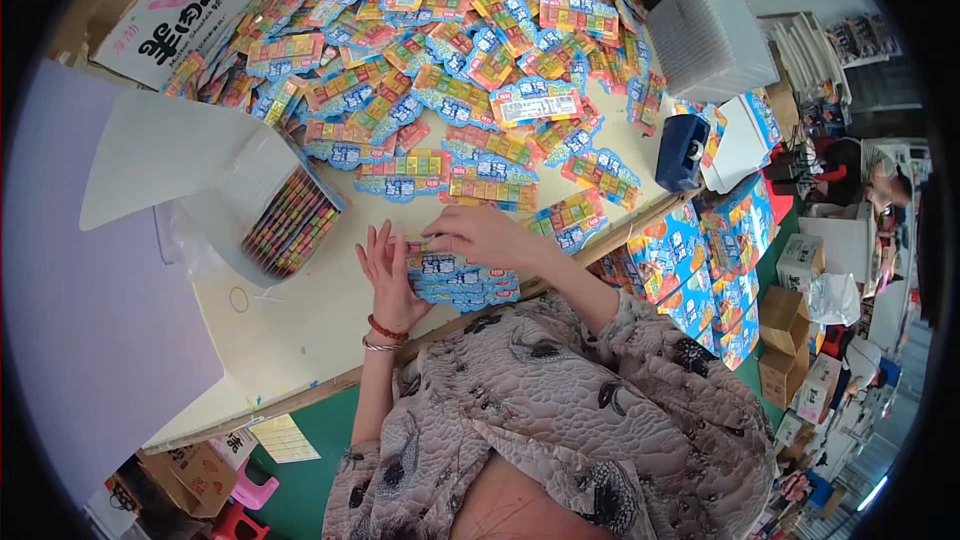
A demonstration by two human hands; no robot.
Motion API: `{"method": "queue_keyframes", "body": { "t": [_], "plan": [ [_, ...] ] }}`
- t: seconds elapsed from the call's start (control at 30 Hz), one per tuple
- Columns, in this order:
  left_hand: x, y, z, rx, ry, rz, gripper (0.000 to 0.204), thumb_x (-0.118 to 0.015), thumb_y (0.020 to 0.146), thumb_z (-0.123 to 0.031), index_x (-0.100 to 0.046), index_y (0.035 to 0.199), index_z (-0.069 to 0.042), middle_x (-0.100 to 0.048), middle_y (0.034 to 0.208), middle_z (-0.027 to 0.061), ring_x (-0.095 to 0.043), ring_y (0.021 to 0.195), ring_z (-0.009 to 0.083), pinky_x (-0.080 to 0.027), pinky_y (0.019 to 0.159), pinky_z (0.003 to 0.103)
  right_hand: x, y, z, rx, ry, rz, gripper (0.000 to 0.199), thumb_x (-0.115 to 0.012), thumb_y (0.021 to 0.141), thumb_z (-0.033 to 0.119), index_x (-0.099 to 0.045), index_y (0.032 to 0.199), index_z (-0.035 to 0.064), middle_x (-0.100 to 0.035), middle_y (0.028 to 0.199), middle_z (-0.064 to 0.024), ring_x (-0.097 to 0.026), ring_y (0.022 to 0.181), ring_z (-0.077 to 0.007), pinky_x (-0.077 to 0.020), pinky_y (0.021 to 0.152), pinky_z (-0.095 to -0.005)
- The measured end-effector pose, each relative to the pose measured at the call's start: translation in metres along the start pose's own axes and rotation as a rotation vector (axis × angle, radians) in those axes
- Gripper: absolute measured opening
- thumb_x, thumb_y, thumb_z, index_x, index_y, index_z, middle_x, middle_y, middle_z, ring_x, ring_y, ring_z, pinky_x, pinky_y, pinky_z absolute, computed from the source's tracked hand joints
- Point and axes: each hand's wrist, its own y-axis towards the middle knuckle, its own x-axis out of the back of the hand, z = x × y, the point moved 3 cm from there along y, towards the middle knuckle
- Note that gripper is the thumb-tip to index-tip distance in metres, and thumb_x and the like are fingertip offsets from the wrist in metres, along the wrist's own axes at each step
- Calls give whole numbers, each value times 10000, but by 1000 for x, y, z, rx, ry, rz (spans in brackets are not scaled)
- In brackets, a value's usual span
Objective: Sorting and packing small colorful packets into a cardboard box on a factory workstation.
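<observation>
A small stack of flat candy packs, blue-edged with rows of coloured pieces, lies at the near edge of the table in front of me. My left hand stands against the stack's left end, fingers stretched up and apart. Over the top of the stack, my right hand has its fingers bent down onto the upper packs and covers part of them. To the left, an open white box lies tilted, with a tight row of packs inside it.
A large heap of loose candy packs covers the far table. A white printed carton stands far left. On the right are a dark blue tape dispenser and a translucent plastic container. Blue printed boxes stand beyond the table's right edge.
</observation>
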Motion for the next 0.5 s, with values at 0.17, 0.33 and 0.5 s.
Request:
{"method": "queue_keyframes", "body": {
  "t": [0.17,0.33,0.5],
  "plan": [
    [-1,15,19,193,-263,330,907,-876,556,-250,-404,1304,-51,-432,1275,186,-416,1224,366,-438,958,457,4,3,-4,34,-135,-4,382,-466,931,409,-543,1054,56,-589,948,-123,-586,918,-317,-470,775,-413],
    [0,38,18,22,-148,246,878,-881,530,-249,-449,1270,-54,-478,1228,144,-462,1168,322,-443,955,427,8,0,-2,-22,-202,15,402,-461,933,420,-487,1112,61,-581,995,-149,-577,957,-338,-465,801,-429],
    [9,51,5,-180,89,204,776,-845,587,-234,-474,1248,-71,-504,1174,124,-486,1126,301,-460,917,384,8,3,-11,-54,-260,125,394,-452,951,376,-472,1154,38,-557,1104,-170,-549,1033,-332,-446,833,-432]
  ]
}}
